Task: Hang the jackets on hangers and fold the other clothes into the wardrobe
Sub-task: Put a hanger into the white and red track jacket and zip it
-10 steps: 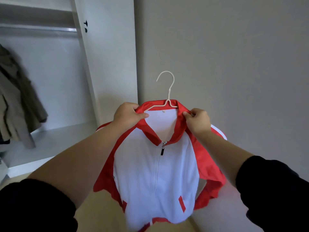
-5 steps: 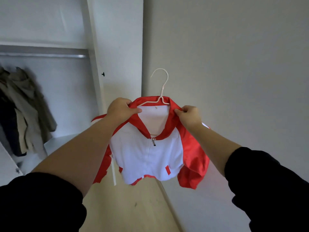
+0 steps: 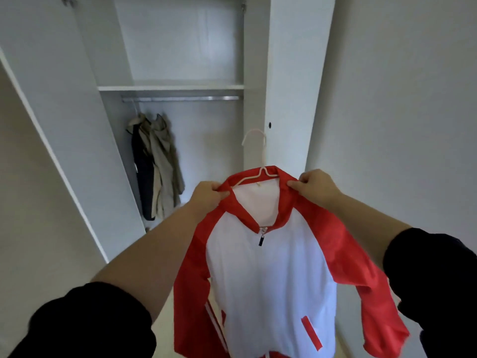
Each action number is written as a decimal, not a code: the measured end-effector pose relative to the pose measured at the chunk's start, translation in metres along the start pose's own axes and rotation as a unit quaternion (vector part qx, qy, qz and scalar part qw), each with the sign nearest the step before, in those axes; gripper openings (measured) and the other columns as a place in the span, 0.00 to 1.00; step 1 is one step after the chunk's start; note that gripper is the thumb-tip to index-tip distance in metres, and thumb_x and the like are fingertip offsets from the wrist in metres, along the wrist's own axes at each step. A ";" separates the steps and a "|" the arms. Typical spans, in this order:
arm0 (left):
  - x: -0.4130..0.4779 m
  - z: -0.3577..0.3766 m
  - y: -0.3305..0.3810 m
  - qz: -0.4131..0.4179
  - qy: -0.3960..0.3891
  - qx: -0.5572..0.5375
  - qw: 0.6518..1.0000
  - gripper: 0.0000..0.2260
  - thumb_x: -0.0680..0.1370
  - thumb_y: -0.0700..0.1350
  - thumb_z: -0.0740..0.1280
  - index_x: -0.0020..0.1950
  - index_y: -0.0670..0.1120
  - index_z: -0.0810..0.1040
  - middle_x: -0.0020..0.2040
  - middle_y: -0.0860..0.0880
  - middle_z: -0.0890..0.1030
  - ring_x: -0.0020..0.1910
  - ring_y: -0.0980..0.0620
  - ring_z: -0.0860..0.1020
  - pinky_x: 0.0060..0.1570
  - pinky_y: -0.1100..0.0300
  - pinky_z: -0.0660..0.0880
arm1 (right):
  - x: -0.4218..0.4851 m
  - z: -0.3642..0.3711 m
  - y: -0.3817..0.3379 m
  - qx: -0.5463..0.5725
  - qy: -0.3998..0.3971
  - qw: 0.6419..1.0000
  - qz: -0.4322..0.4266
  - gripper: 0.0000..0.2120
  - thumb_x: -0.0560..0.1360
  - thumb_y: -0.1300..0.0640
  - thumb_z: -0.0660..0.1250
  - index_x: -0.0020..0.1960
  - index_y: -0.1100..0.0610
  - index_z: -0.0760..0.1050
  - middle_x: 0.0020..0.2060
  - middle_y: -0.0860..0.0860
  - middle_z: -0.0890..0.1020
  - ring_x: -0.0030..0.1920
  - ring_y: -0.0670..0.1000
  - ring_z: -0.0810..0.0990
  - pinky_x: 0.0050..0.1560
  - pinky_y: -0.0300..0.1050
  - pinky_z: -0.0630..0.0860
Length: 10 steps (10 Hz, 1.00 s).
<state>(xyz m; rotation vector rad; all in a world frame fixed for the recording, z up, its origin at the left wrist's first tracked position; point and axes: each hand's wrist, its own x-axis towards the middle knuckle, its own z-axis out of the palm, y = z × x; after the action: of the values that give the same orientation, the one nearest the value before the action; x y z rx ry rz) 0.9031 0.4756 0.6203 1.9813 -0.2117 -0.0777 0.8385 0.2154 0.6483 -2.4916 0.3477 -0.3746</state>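
A red and white zip jacket (image 3: 271, 275) hangs on a white hanger (image 3: 254, 140), held up in front of the open wardrobe (image 3: 180, 86). My left hand (image 3: 209, 193) pinches the red collar at its left shoulder. On the other side, my right hand (image 3: 316, 187) pinches the collar at the right shoulder. The hanger's hook sticks up above the collar, below and to the right of the metal rail (image 3: 180, 98). The jacket's sleeves hang loose at both sides.
Beige and dark coats (image 3: 154, 166) hang at the rail's left end. A white shelf runs above the rail. An open wardrobe door (image 3: 59, 130) stands at the left, a plain wall (image 3: 400, 99) at the right.
The view has swung left and up, so the wardrobe's inside, rail and shelf now face me. Both hands keep their hold on the collar, and the jacket hangs straighter.
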 end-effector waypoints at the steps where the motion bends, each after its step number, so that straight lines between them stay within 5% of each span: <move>1: 0.012 -0.028 -0.030 -0.013 0.052 0.010 0.999 0.05 0.76 0.38 0.69 0.49 0.44 0.83 0.39 0.48 0.81 0.39 0.51 0.79 0.40 0.63 0.75 | 0.016 0.040 -0.025 -0.017 -0.052 0.998 -0.013 0.25 0.75 0.41 0.65 0.29 0.58 0.70 0.27 0.52 0.74 0.32 0.52 0.73 0.35 0.44 0.68; 5: 0.177 -0.125 -0.103 -0.017 0.171 0.125 0.977 0.09 0.77 0.40 0.66 0.54 0.39 0.82 0.49 0.40 0.82 0.50 0.43 0.79 0.47 0.61 0.69 | 0.200 0.166 -0.096 -0.024 -0.111 0.992 -0.059 0.16 0.79 0.54 0.61 0.47 0.66 0.81 0.45 0.60 0.82 0.48 0.60 0.79 0.52 0.51 0.76; 7: 0.300 -0.151 -0.131 -0.093 0.205 0.184 0.957 0.22 0.74 0.51 0.69 0.65 0.44 0.75 0.60 0.40 0.77 0.59 0.40 0.75 0.60 0.53 0.70 | 0.304 0.214 -0.147 0.001 -0.135 0.991 -0.026 0.15 0.77 0.52 0.64 0.45 0.66 0.79 0.47 0.60 0.82 0.49 0.60 0.79 0.46 0.45 0.72; 8: 0.348 -0.145 -0.150 -0.144 0.192 0.038 0.970 0.31 0.68 0.57 0.70 0.67 0.43 0.72 0.60 0.40 0.77 0.58 0.40 0.77 0.57 0.50 0.76 | 0.343 0.244 -0.162 0.043 -0.176 0.983 0.011 0.15 0.77 0.53 0.64 0.54 0.65 0.77 0.53 0.60 0.80 0.55 0.60 0.78 0.46 0.44 0.70; 9: 0.380 -0.140 -0.158 -0.237 0.131 -0.079 0.959 0.21 0.76 0.46 0.67 0.67 0.44 0.69 0.54 0.43 0.78 0.49 0.43 0.79 0.44 0.51 0.76 | 0.374 0.272 -0.180 0.073 -0.198 0.976 0.048 0.15 0.77 0.54 0.65 0.58 0.65 0.77 0.56 0.61 0.79 0.58 0.60 0.77 0.42 0.39 0.70; 10: 0.423 -0.144 -0.174 -0.277 0.081 -0.157 0.944 0.21 0.79 0.42 0.63 0.71 0.47 0.63 0.51 0.44 0.77 0.42 0.44 0.80 0.36 0.54 0.76 | 0.407 0.297 -0.197 0.102 -0.176 0.975 0.085 0.16 0.77 0.56 0.64 0.60 0.65 0.75 0.55 0.61 0.79 0.60 0.59 0.77 0.30 0.34 0.66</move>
<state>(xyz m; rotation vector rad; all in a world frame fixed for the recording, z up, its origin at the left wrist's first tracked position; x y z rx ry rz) 1.3598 0.5959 0.5386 1.6640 0.4481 -0.2906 1.3490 0.3913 0.6067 -2.2493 0.3534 0.0981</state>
